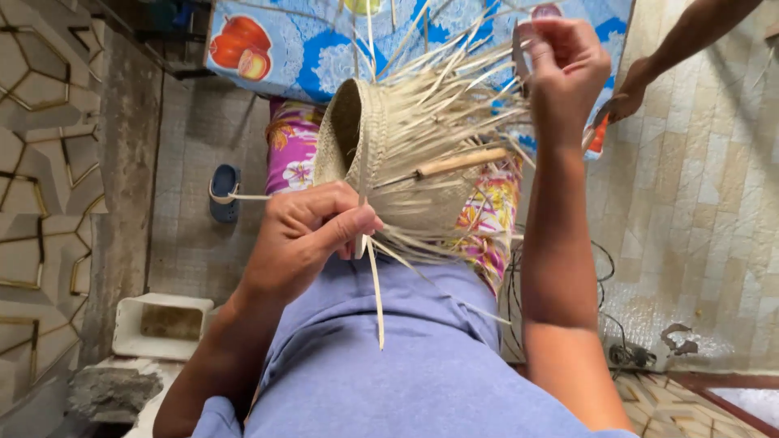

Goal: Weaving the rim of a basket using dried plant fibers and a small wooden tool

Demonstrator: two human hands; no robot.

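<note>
A lived-in home is shown, with craft work carried out on the floor. Pale patterned floor tiles are laid throughout, and a blue slipper is left on them. A cloth printed with fruit on blue is spread ahead. A white plastic tub is set by a wall of geometric tiling, and tangled cables are trailed across the floor.
</note>
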